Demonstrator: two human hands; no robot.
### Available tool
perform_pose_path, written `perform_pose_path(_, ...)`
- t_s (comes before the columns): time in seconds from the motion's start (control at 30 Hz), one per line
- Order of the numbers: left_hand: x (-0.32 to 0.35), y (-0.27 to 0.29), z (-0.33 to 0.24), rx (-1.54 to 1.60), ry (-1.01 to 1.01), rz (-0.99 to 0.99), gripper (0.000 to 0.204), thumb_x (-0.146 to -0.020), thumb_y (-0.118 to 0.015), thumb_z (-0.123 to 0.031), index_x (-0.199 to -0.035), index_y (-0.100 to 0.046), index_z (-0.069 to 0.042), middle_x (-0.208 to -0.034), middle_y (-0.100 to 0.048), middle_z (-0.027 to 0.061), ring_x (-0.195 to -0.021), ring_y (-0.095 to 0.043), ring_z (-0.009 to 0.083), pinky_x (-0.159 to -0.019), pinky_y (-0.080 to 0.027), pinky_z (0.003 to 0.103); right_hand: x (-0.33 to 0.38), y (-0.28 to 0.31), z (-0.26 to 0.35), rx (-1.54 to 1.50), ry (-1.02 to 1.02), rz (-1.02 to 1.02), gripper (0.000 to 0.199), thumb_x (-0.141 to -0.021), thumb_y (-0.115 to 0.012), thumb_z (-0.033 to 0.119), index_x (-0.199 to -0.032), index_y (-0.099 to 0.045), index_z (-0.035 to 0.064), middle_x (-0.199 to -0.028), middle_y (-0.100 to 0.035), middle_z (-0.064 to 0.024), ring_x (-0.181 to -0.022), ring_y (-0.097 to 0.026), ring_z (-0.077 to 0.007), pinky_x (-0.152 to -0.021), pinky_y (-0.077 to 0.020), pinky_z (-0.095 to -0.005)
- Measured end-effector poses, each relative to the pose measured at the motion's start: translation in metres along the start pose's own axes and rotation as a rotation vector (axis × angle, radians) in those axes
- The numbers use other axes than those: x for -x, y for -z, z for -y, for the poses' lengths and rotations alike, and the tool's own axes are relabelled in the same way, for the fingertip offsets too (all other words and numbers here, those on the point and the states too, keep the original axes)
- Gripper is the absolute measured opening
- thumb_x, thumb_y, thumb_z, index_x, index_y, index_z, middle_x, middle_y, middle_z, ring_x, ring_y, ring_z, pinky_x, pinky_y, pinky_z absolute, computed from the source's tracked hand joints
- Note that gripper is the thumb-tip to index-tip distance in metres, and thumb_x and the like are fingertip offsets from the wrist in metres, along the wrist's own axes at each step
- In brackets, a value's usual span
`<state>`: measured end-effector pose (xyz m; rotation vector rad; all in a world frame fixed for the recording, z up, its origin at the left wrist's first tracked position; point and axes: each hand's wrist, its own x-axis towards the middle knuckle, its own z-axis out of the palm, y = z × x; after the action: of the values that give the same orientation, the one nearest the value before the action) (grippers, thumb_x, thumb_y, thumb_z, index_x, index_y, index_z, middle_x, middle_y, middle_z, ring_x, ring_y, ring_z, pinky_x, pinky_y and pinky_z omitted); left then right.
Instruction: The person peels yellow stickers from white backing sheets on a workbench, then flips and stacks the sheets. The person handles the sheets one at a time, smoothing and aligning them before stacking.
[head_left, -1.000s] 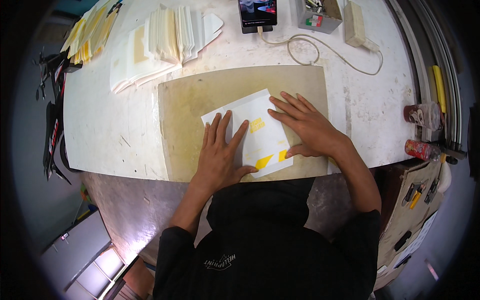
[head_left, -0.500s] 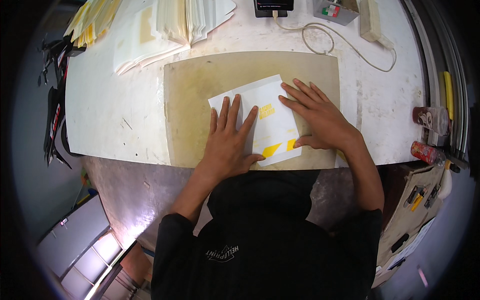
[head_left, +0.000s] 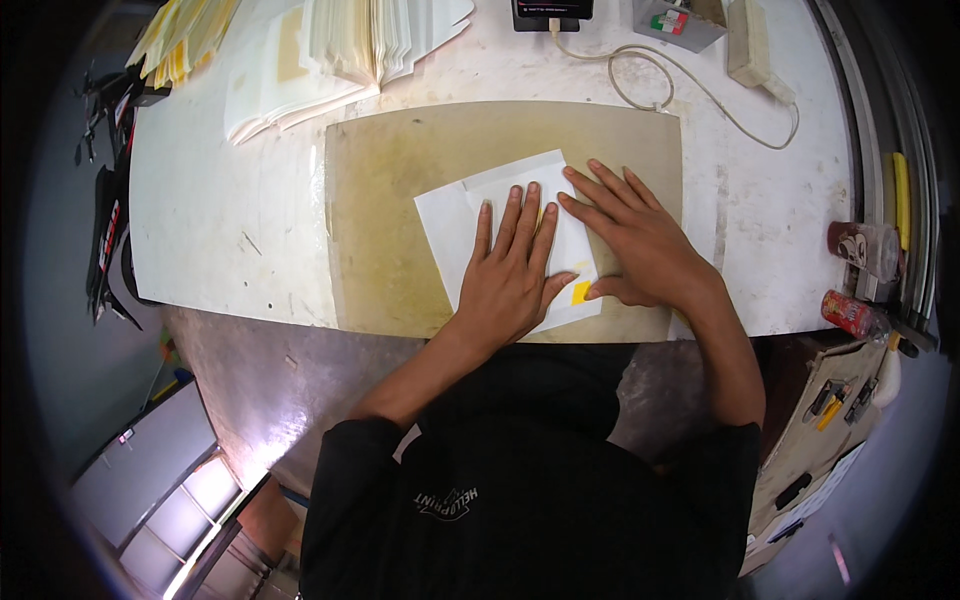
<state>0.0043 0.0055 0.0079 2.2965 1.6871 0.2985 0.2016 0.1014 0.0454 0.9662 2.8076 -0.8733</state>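
Flattening the white paper (head_left: 443,228) seems underway: left hand (head_left: 507,285) across it, right hand (head_left: 645,248) at its edge (both splayed, unclenched); the next move needs even pressure.

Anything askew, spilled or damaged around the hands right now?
The paper under the left hand lies askew, its edges slanted against those of the mat. The mat looks blotchy, perhaps stained. No spill shows.

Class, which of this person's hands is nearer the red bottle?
Right: the right hand, on the paper, is left of the red bottle; the left hand, also on the paper, is farther left.
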Motion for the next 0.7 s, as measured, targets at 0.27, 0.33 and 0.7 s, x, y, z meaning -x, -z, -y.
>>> perform_pose_path(0.27, 0.002, 0.000, 0.006, -0.002, 0.001, 0.004, 0.077, -0.094, -0.055, -0.052, -0.150, -0.038, -0.001, -0.158, -0.030, 0.0228, -0.148, -0.025, 0.0369, -0.119, -0.014, 0.059, -0.001, 0.002, -0.001, -0.030, -0.011, 0.008, 0.105, -0.056, -0.091, 0.029, -0.147, -0.043, 0.0106, -0.161, -0.027, -0.0059, -0.151, -0.019, -0.0266, -0.125, -0.0165, -0.0469)
perform_pose_path(0.33, 0.001, 0.003, 0.008, 0.012, 0.006, 0.004, 0.076, -0.094, -0.054, -0.054, -0.150, -0.040, -0.004, -0.158, -0.031, 0.0196, -0.149, -0.026, 0.0338, -0.118, -0.014, 0.061, -0.002, 0.002, 0.000, -0.036, -0.018, 0.012, 0.106, -0.056, -0.091, 0.028, -0.147, -0.042, 0.0110, -0.161, -0.027, -0.0058, -0.151, -0.019, -0.0268, -0.125, -0.0163, -0.0473)
perform_pose_path(0.7, 0.000, 0.004, 0.019, 0.026, -0.002, 0.029, 0.077, -0.092, -0.053, -0.061, -0.148, -0.044, -0.007, -0.158, -0.034, 0.0147, -0.148, -0.027, 0.0318, -0.115, -0.011, 0.068, -0.008, 0.006, 0.003, -0.082, -0.047, 0.051, 0.106, -0.058, -0.091, 0.025, -0.149, -0.039, 0.0102, -0.161, -0.027, -0.0073, -0.151, -0.018, -0.0316, -0.124, -0.0147, -0.0515)
